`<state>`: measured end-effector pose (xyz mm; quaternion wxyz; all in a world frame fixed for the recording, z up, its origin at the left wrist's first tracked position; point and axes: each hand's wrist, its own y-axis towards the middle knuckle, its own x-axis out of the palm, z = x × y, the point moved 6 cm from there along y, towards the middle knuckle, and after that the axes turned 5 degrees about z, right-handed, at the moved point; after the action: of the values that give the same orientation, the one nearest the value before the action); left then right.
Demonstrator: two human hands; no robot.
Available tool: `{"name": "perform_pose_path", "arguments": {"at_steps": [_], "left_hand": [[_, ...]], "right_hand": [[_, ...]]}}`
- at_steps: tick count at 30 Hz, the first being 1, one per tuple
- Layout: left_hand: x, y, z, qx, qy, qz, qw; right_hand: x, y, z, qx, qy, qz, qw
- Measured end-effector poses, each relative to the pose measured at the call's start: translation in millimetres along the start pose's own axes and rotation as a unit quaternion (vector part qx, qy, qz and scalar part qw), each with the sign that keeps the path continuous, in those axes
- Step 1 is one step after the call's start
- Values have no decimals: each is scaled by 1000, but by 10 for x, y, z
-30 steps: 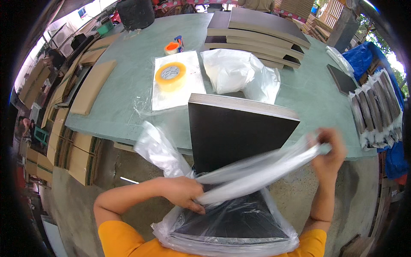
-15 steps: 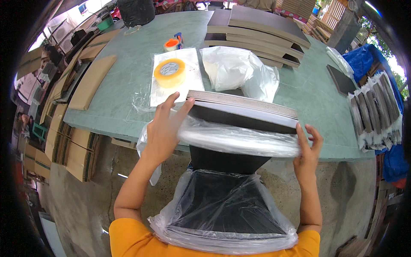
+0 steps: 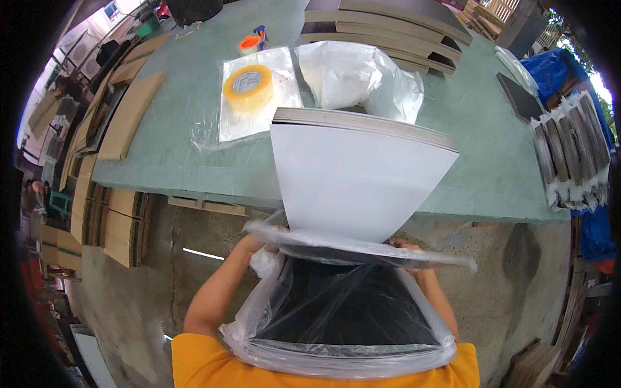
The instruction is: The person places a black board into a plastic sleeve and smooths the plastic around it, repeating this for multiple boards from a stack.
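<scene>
Close to the orange shirt, a black board sits inside clear wrap. The wrap is loose and bunched at its sides, maybe since it is bigger than the board.

Just past it, a thin plastic band goes across the low end of the white stack. The stack stands up on a tilt, many thin sheets showing at its top edge. The left hand is at one end of the band and the right hand is near the other. They are set apart like this perhaps to keep the band even on both sides.

On the green table, a tape roll lies on flat white bags, maybe to weigh them down. A puffy white bag is beside them, and grey boards are piled behind.

The plastic hides most of the fingers, so I can't tell how tight either hand grips. The stack's bottom is covered too. I can't see if it leans on the table. The far boards are cut off at the top.
</scene>
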<state>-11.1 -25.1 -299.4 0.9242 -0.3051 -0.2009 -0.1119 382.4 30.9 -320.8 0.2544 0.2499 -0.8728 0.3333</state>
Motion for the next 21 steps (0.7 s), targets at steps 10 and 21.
{"name": "perform_pose_path", "arguments": {"at_steps": [10,21], "left_hand": [[945,-567,863,-4,386,-61,921],[723,-612,606,-126,147,-41,980]], "right_hand": [[643,-282,-459,-35,-115,151,981],[943,-514,-847,72,-86,166,980]]}}
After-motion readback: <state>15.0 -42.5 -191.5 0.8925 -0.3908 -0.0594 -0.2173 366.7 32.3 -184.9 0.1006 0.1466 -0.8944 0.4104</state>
